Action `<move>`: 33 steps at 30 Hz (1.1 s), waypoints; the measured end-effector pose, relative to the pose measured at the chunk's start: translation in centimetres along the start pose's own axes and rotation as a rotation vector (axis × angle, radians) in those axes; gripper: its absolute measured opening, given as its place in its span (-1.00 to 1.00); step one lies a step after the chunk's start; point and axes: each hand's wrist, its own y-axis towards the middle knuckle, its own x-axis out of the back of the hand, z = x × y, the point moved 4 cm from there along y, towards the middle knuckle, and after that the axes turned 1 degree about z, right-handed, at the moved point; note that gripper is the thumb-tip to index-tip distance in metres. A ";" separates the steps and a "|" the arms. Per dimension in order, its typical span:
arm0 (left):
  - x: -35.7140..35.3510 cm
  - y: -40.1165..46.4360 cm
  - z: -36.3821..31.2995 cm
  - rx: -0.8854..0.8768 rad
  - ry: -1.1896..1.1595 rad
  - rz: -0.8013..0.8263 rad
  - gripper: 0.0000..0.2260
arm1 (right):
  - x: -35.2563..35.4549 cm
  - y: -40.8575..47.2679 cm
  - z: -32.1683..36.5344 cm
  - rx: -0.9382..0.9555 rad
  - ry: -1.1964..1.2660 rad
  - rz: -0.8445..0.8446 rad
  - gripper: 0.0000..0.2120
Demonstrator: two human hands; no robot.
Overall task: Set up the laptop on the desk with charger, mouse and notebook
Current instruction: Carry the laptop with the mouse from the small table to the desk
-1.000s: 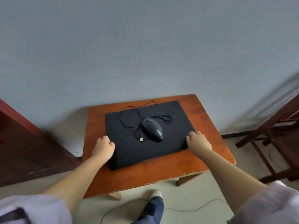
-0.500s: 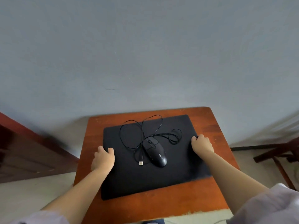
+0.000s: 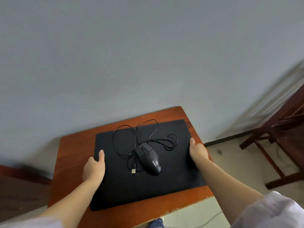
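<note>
laptop lies flat, lid down, mid-desk | left hand and right hand clamp its side edges, looks like squaring it up | mouse and loose cable parked on the lid | charger, notebook not visible

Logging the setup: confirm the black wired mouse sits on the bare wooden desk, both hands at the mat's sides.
Wrong: the head view shows the black wired mouse on the black rectangular mat, not on bare wood. Left hand and right hand do grip its sides.
</note>
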 end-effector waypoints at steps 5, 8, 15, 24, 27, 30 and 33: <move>-4.8 -5.7 -10.0 -0.239 0.048 0.068 -0.37 | 9.0 0.8 -9.4 -0.099 0.175 -0.117 -0.42; -9.6 -11.7 -16.2 -0.364 0.076 0.139 -0.38 | 15.7 1.1 -16.8 -0.186 0.279 -0.204 -0.42; -23.0 -31.2 -29.1 -0.648 0.179 0.302 -0.39 | 32.2 -1.0 -37.1 -0.380 0.375 -0.427 -0.45; -39.9 -57.4 -42.3 -0.965 0.252 0.574 -0.37 | 47.3 -4.9 -60.7 -0.721 0.596 -0.672 -0.40; -45.9 -65.1 -46.6 -1.058 0.262 0.645 -0.36 | 51.9 -4.8 -66.9 -0.798 0.636 -0.742 -0.39; -52.0 -72.8 -51.3 -1.134 0.271 0.710 -0.38 | 57.1 -3.5 -72.4 -0.866 0.665 -0.814 -0.39; -57.4 -80.1 -56.1 -1.185 0.302 0.770 -0.39 | 62.5 -2.0 -77.3 -0.939 0.691 -0.865 -0.39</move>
